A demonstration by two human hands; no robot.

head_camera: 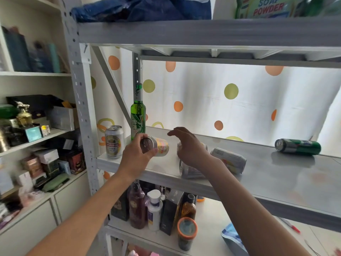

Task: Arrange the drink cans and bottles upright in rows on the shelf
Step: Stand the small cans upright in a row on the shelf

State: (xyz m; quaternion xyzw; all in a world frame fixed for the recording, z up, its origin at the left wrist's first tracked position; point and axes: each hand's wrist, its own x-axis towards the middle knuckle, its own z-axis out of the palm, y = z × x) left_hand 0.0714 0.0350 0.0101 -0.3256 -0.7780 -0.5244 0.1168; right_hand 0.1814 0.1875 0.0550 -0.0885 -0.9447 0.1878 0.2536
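On the grey metal shelf (276, 174) a green glass bottle (138, 115) stands upright at the back left. A silver and yellow can (114, 142) stands upright in front of it. My left hand (136, 154) grips a yellow can (158, 146) lying on its side, its end facing me. My right hand (188, 146) hovers with relaxed fingers above a lying silver can (190, 171). Another pale can (229, 160) lies just to the right. A green can (298, 146) lies on its side at the far right.
A dotted curtain (230, 100) hangs behind the shelf. The shelf above carries a blue bag (140, 8) and a soap powder pack (267, 7). Below stand several toiletry bottles (155, 209). A grey upright post (79, 89) bounds the shelf's left; white cabinet shelves hold boxes further left.
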